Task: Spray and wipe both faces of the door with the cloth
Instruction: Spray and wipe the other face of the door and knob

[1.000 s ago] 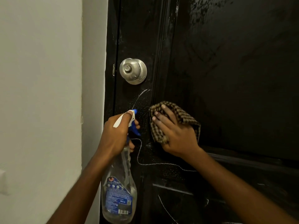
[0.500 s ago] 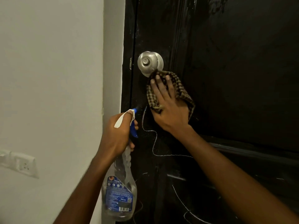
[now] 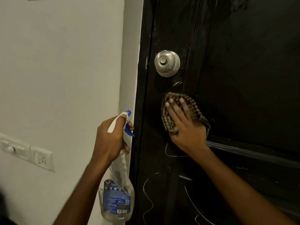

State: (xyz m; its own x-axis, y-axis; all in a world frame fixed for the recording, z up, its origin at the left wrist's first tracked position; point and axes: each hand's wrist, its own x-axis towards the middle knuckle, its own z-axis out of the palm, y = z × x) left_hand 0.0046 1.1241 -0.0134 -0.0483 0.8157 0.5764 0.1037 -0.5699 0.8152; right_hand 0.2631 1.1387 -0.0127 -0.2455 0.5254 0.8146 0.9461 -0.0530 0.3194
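The black panelled door (image 3: 243, 78) fills the right side, closed in its frame, with white chalk-like scribbles low down. A checked brown cloth (image 3: 194, 108) lies flat against the door below the round silver knob (image 3: 167, 63). My right hand (image 3: 185, 125) presses on the cloth with straight, spread fingers. My left hand (image 3: 112, 138) grips the neck of a clear spray bottle (image 3: 116, 198) with a white-and-blue trigger head, held left of the door's edge, nozzle toward the door.
A white wall (image 3: 65, 70) runs along the left. A white switch plate and socket (image 3: 27, 153) sit low on it. A raised horizontal rail (image 3: 251, 151) crosses the door just below my right hand.
My right hand slid the cloth up to the knob, then back down below it. The view shifted left, bringing the wall socket into sight. The bottle stays in my left hand.
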